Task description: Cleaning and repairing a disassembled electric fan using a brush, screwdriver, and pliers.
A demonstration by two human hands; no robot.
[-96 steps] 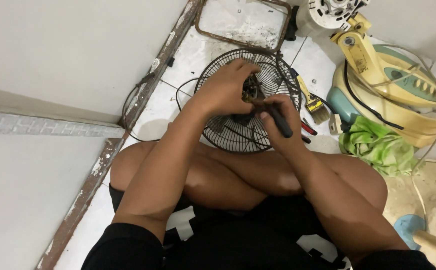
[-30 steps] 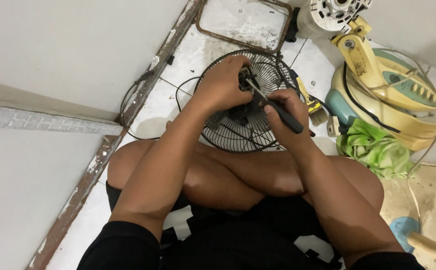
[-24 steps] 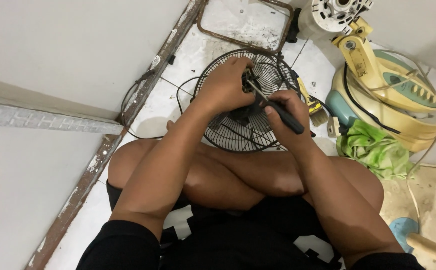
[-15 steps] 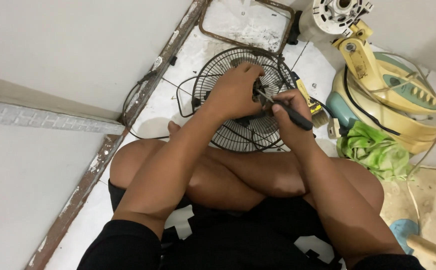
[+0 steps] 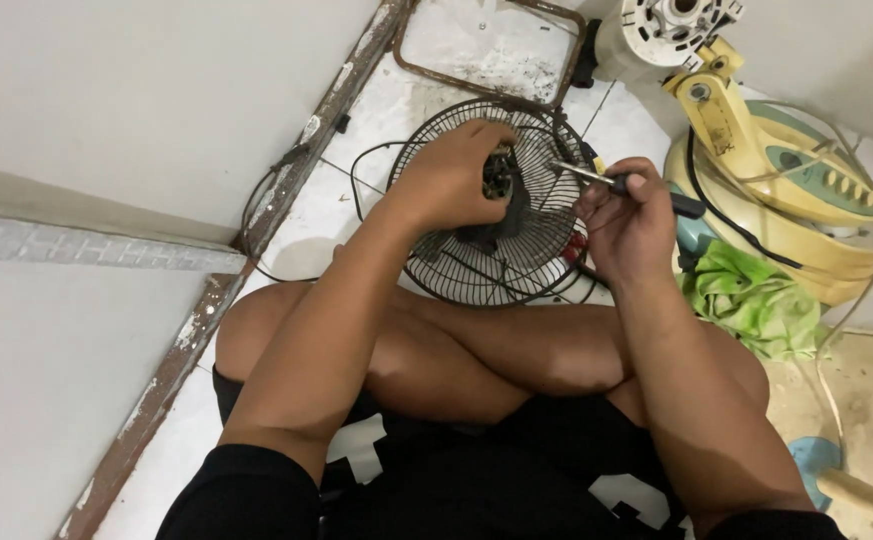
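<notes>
I sit cross-legged on a white tiled floor. A round black wire fan guard [image 5: 516,270] lies in front of my knees. My left hand [image 5: 451,180] grips a small dark motor part [image 5: 499,176] over the middle of the guard. My right hand [image 5: 624,218] holds a black-handled screwdriver [image 5: 624,183]. Its metal shaft points left toward the motor part, its tip a little apart from it.
A yellow and green fan base [image 5: 786,190] lies at the right, with a green cloth [image 5: 751,300] beside it. A white fan motor housing [image 5: 661,30] and a rusty metal frame [image 5: 491,50] lie at the top. A black cable [image 5: 286,190] runs along the wall at the left.
My right hand has pulled the screwdriver to the right, away from the motor part, and turned it nearly level. My left hand has stayed on the motor part.
</notes>
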